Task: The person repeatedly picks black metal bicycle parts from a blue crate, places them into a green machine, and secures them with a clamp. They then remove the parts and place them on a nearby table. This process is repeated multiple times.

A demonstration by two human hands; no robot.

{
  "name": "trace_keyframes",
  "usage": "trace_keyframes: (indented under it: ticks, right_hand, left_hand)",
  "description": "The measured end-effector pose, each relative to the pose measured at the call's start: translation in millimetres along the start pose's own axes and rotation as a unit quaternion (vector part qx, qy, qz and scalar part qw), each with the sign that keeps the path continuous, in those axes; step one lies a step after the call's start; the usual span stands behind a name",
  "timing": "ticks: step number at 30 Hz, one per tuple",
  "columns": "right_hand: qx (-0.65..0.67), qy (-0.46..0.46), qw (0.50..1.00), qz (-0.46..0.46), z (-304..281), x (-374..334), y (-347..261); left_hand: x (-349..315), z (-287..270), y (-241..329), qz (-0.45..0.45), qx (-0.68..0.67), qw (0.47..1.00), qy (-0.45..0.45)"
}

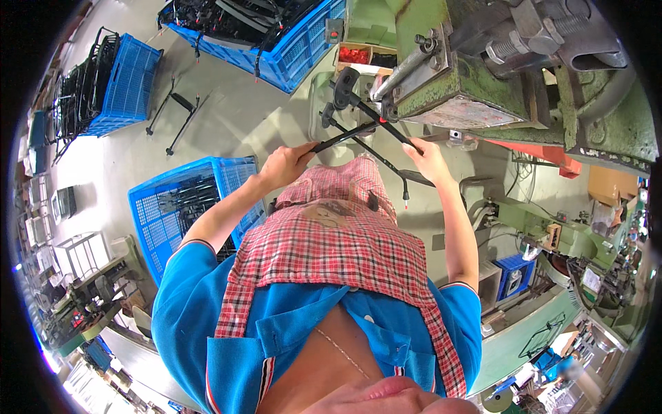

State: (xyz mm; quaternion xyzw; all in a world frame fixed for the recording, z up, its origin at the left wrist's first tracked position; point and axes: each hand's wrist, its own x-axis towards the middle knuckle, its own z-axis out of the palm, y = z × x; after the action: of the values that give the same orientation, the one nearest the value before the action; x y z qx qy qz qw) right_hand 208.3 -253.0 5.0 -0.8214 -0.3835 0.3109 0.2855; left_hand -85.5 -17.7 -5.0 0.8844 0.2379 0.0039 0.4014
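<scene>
A black tubular metal frame [396, 131] with crossing bars, a thick black end piece and small red marks is held in front of my apron. My left hand [284, 167] is closed round the end of one bar, on the left. On the right, my right hand [430, 164] grips another bar with its fingers wrapped round. The frame's upper part lies beside the lower corner of a green machine [476, 107]; whether they touch I cannot tell. One thin rod slants down between my hands to a red-tipped end.
Blue crates with black frames stand at near left [146, 203], far left [131, 86] and top centre [295, 62]. Another black frame [183, 102] rests on the floor. Beside the machine is a divided box [372, 70] with red and black pieces. A green machine [531, 219] stands right.
</scene>
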Motion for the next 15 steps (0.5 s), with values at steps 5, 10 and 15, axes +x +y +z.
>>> trace_keyframes:
  ticks: [5,10,15]
  right_hand:
    - [0.011,0.007,1.000,-0.007,1,-1,-3]
    - [0.011,0.009,1.000,-0.005,2,-1,-2]
    - [0.020,0.013,1.000,0.000,-9,-10,-18]
  left_hand:
    - [3,-3,-2,-0.006,0.004,1.000,-0.011]
    - [7,-7,-2,0.000,0.009,1.000,-0.015]
    - [8,-23,9,-0.011,-0.003,0.999,-0.036]
